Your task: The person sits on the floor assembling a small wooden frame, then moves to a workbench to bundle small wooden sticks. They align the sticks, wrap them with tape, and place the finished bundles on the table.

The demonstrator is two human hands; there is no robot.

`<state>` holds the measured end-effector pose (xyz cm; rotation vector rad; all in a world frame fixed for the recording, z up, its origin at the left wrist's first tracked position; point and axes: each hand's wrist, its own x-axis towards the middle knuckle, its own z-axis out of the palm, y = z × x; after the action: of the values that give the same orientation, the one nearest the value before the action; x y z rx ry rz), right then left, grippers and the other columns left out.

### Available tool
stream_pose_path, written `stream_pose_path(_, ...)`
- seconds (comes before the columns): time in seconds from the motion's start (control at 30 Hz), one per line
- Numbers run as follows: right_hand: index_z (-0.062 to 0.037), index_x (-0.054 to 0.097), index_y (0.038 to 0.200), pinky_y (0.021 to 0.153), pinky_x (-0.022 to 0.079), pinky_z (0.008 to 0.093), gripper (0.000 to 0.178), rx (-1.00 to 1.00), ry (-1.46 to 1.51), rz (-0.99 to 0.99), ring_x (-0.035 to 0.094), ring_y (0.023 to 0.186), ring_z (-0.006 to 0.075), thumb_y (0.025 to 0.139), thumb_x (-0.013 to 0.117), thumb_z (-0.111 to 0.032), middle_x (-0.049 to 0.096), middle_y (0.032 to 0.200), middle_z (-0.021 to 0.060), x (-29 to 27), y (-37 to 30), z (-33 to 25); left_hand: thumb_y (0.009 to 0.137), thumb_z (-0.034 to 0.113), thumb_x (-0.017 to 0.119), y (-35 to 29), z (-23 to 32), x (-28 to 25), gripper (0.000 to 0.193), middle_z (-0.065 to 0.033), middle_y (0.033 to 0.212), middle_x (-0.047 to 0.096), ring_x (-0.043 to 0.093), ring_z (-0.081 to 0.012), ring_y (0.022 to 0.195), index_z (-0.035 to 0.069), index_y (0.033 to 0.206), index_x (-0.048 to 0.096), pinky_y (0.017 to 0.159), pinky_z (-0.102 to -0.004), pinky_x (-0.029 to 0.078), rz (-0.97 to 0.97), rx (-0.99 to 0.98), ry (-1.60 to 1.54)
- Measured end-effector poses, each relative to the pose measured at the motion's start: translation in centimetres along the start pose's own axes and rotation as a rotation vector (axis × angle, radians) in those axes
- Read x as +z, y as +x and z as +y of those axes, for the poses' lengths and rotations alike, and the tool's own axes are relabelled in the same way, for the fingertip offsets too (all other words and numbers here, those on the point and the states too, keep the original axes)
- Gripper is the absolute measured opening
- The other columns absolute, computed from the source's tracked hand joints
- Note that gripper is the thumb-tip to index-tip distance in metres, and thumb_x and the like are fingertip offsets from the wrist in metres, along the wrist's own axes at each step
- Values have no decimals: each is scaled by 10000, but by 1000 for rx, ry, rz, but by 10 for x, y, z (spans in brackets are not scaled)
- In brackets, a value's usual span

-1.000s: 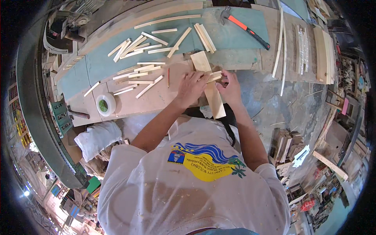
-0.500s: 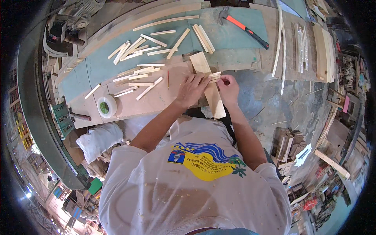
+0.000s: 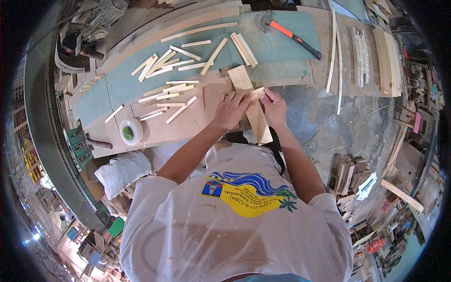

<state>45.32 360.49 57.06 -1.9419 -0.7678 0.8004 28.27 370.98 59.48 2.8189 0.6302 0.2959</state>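
Pinching a short wooden strip point(image 3: 257, 92) between the fingertips of both hands is what I am watching: the left hand point(image 3: 231, 109) is lying flat with its fingers closing on the strip's near end, and the right hand point(image 3: 274, 107) is gripping the other end from the opposite side. The strip is sitting crosswise on a longer plank point(image 3: 250, 104), which is running under both hands from the bench point(image 3: 197, 120) out over its front edge toward the body. Just left of the grip, a thin pencil-like stick point(image 3: 203, 97) is lying alone on the bare wood. Further left, a scatter of small cut slats point(image 3: 167, 96) is spreading across the bench and onto the green board point(image 3: 277, 44) behind it. Beyond those, near the left corner of the bench, a roll of tape point(image 3: 131, 131) is resting flat. Up and to the right of the grip, well apart from it, a hammer with an orange and black handle point(image 3: 291, 36) is lying on the green board. Off to the right, long thin battens point(image 3: 334, 51) are lying lengthwise.
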Motion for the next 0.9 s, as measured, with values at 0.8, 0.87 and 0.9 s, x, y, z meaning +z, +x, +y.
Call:
stream_pose_path(0.8,-47,718,1207,766,507,333,294,3,22,55,632,809,229,920,679,-97,643,907,124,13,-2,7,885,216,671,0,-1,4,420,-33,1197,569,549,-250,1086,107,1289,629,946,-452,425,0,-4,-22)
stream_pose_path(0.87,-34,717,1205,757,506,322,291,-3,20,70,624,798,201,924,682,-101,653,903,113,14,-2,8,889,222,664,0,0,4,416,-25,1190,570,549,-240,1072,107,1287,629,949,-447,417,23,8,6)
stream_pose_path(0.9,-21,716,1204,752,506,308,287,-10,21,76,616,789,173,930,682,-102,664,898,101,15,-3,9,891,223,657,0,0,4,415,-25,1189,569,549,-240,1072,106,1287,629,952,-446,412,12,5,17)
